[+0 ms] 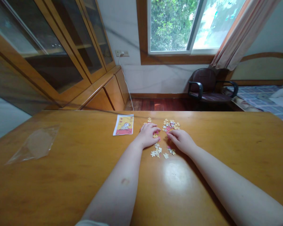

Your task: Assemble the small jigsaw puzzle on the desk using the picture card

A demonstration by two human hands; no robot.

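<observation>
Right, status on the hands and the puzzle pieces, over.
Left hand and right hand down on the table, fingers among loose jigsaw pieces. Grip unclear. Picture card left of them, apart. Nothing in the way.

Yellow-and-red picture card [123,125], honey-brown table [61,175]

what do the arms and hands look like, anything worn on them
Both forearms are bare down to the left hand and right hand: no gloves, watch, bracelets or rings show. The left forearm carries a small oval mark. A pale sleeve edge shows at the bottom by the left arm.
</observation>
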